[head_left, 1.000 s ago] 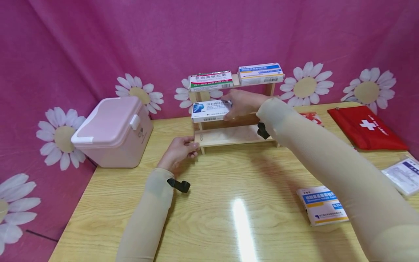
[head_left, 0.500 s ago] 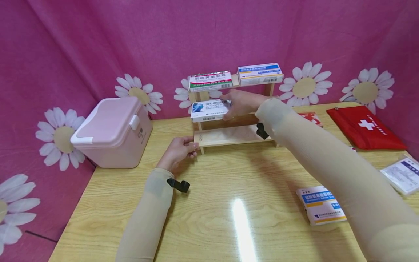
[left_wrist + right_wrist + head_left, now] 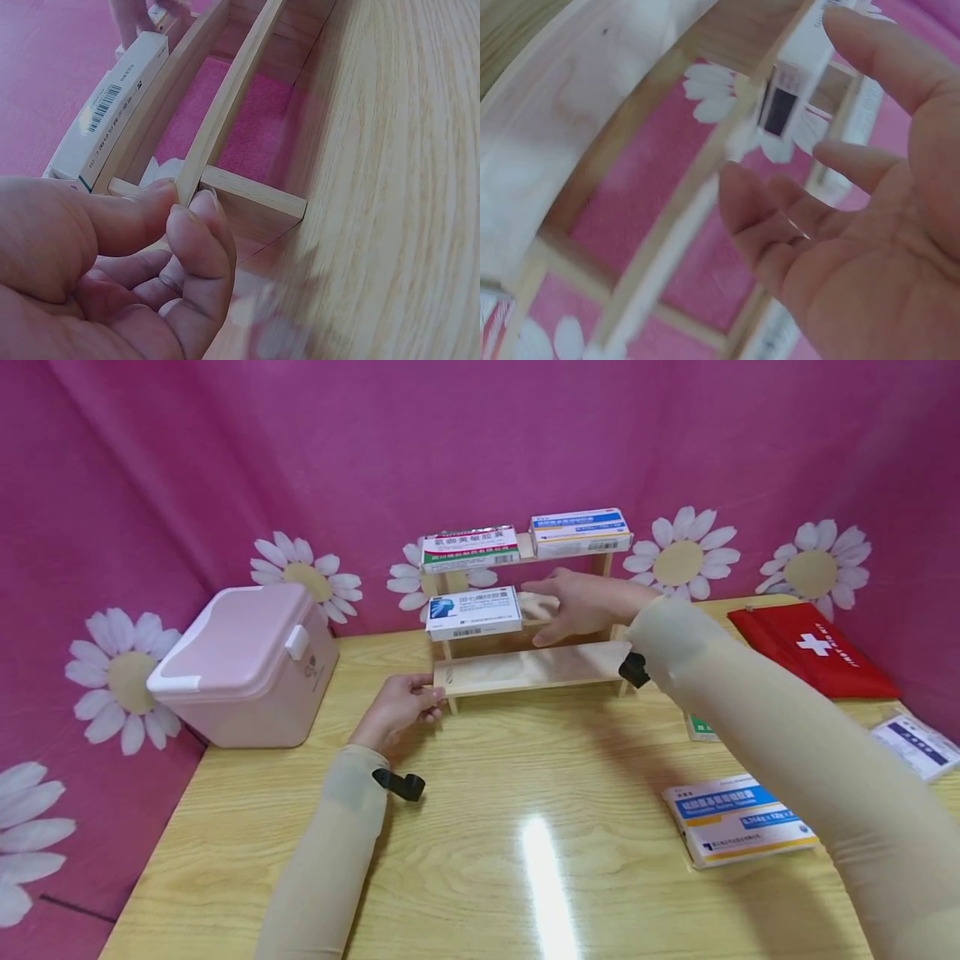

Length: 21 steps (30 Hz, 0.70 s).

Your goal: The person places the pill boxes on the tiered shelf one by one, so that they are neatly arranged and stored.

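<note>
A small wooden three-tier shelf (image 3: pixel 532 667) stands at the back of the table. My left hand (image 3: pixel 405 703) pinches the left end of its lowest board; in the left wrist view the thumb and fingertips meet on that wood. On the middle tier, at the left, lies a white medicine box (image 3: pixel 474 612) with a blue head picture. Just right of it is my right hand (image 3: pixel 592 602), its fingers spread and holding nothing; the right wrist view shows a gap between them and the box end (image 3: pixel 784 105). A green-and-red medicine box (image 3: pixel 470 550) and a blue-and-white one (image 3: pixel 581 532) sit on the top tier.
A pink lidded box (image 3: pixel 247 668) stands to the left. On the right lie a red first aid pouch (image 3: pixel 817 652), a white packet (image 3: pixel 917 745) and a blue-and-white medicine box (image 3: pixel 738 820). A green-edged box (image 3: pixel 701 727) is partly hidden behind the right sleeve. A pink curtain (image 3: pixel 480 435) hangs behind.
My right hand has let go of the medicine box on the middle tier and drawn off to the right. My left hand keeps its pinch. The head view has shifted slightly.
</note>
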Tool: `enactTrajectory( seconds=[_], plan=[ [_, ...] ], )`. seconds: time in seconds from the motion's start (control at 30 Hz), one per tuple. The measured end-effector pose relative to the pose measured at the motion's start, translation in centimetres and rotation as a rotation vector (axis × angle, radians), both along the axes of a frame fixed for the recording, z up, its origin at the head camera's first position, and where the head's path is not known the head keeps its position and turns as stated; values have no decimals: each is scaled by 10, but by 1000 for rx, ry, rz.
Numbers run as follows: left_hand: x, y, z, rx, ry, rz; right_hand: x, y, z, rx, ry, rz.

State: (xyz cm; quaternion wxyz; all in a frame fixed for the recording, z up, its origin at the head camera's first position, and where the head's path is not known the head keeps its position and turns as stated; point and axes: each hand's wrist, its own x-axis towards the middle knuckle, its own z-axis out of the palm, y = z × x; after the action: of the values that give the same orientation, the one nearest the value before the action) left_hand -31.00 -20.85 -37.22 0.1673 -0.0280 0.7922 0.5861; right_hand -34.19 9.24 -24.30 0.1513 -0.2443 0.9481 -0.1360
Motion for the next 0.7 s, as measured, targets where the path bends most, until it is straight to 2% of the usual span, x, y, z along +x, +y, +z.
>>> enactTrajectory(
  seconds=[0.23, 0.4, 0.57, 0.7],
  plan=[
    [1, 1, 0, -31, -11, -5, 49, 43, 17, -9, -1, -15],
    [1, -1, 0, -49, -20, -7, 87, 78, 21, -36, 66, 21],
    [3, 0, 1, -64, -37, 2, 125, 115, 13, -26, 94, -10],
    [4, 2, 2, -62, -37, -3, 152, 145, -6, -40, 92, -44]
  ],
)
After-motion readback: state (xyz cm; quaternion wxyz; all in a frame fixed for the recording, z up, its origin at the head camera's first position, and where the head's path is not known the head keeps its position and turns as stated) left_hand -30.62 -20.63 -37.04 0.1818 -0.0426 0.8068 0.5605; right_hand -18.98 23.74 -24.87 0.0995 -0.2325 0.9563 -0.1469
